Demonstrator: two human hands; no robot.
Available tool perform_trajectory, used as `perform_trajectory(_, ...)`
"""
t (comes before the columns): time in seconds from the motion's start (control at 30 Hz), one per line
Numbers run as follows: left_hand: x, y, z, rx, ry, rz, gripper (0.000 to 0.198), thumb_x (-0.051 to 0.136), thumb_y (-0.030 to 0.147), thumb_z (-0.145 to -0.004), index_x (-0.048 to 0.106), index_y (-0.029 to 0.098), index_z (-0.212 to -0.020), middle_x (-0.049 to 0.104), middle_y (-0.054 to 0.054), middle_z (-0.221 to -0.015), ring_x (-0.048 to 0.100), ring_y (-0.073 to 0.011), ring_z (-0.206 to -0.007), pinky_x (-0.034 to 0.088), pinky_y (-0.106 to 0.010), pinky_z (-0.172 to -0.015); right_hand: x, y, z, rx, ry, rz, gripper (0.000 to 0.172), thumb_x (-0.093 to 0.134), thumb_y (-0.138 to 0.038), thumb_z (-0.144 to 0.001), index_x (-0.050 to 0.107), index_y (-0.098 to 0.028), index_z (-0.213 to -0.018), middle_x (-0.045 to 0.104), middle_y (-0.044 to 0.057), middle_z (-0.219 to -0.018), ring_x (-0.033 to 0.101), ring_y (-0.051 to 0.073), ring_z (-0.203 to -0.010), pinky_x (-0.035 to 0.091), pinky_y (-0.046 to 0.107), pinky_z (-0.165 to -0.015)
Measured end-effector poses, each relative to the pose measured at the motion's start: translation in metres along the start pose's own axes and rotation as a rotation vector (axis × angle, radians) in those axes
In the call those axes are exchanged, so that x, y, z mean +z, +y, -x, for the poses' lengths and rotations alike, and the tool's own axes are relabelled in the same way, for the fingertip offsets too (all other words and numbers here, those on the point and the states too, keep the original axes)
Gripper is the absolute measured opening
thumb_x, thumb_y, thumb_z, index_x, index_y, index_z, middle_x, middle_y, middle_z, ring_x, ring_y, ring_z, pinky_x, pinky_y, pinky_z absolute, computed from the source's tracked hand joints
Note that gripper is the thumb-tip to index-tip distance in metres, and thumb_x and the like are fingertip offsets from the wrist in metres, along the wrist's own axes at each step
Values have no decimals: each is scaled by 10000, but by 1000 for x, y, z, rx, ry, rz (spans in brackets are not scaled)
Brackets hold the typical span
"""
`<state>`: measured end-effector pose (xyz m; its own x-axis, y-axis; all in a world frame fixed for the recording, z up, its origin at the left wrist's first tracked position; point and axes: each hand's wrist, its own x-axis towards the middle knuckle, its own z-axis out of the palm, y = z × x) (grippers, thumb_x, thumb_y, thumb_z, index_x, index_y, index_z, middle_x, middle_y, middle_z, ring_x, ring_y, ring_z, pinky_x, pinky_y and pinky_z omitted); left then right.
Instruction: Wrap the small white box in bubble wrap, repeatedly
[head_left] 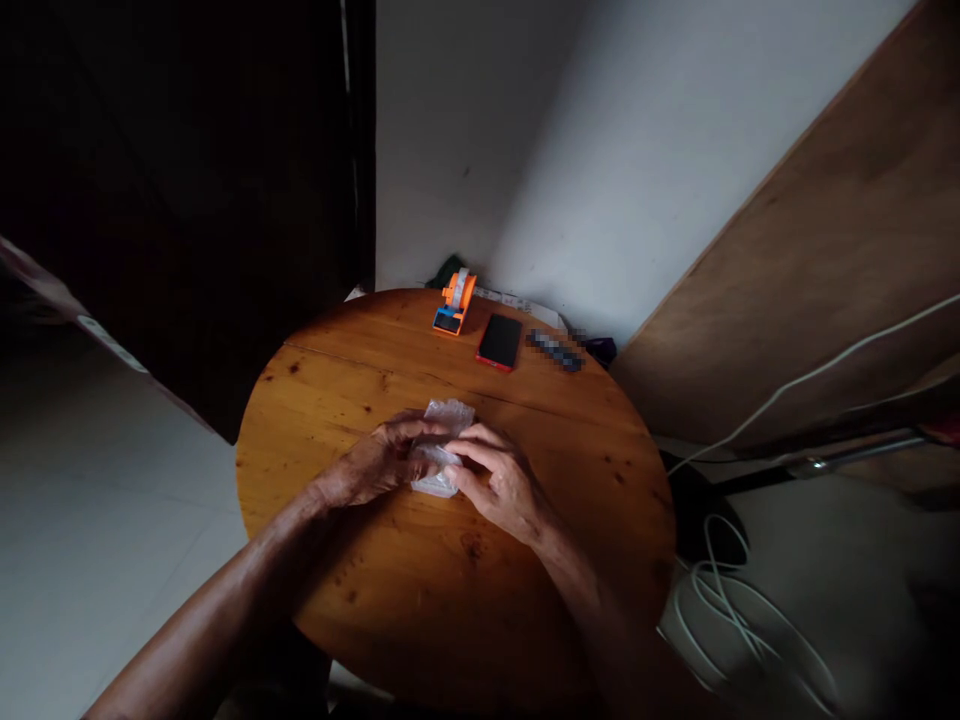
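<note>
A small clear plastic packet [444,432], crinkled like bubble wrap, lies on the round wooden table [375,380] near its middle. My left hand [375,465] pinches its left edge with thumb and fingers closed. From the other side my right hand [499,478] grips the packet's right edge, fingers curled over it. Both hands rest on the tabletop, and the packet's lower part is hidden between them.
At the table's far edge stand an orange tape dispenser [454,302], a red-cased phone [500,341] lying flat and a small dark object [556,350]. White cables [739,610] coil on the floor at the right. A wooden board [825,260] leans against the wall.
</note>
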<state>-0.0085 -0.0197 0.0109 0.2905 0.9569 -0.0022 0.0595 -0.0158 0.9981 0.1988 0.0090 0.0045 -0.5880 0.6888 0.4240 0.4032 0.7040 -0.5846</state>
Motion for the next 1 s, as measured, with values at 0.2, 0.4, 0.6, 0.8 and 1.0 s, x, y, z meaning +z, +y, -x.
perform_trajectory(0.2,-2,1,-1,-86,-11,-41,344,807,434,-727,767,164,-936,506,-134,-1398,576,-284,-1128,498,-358,-892,-1,-1,-1,34,38,-60,120,622,-288,-862,712,-211,-882,684,44,-868,619,181,-807,476,317,-750)
perform_trajectory(0.4,-1,-6,-2,-62,-10,23,345,826,420,-700,766,157,-916,556,-140,-1342,606,-273,-1069,496,-354,-863,-6,25,-4,554,119,-181,298,561,-469,-833,659,-192,-784,548,-18,-583,497,133,-526,394,251,-510)
perform_trajectory(0.6,-2,-12,-2,-115,-63,87,347,804,399,-740,734,148,-969,682,-105,-1053,620,-190,-864,485,-315,-774,7,33,-13,635,121,-437,337,676,-461,-723,676,-176,-903,616,-11,-670,505,124,-556,386,243,-523)
perform_trajectory(0.8,-1,-15,-4,-2,-33,82,301,806,384,-722,739,163,-916,606,-112,-1202,598,-219,-985,488,-333,-840,10,18,-12,488,102,-561,235,680,-416,-766,682,-186,-815,657,4,-734,556,138,-654,427,256,-621)
perform_trajectory(1.0,1,-15,-5,28,4,11,275,769,335,-751,732,156,-956,591,-110,-1144,588,-230,-997,480,-348,-859,1,9,-6,281,65,-405,183,653,-371,-837,697,-193,-839,660,35,-856,599,165,-765,443,263,-648)
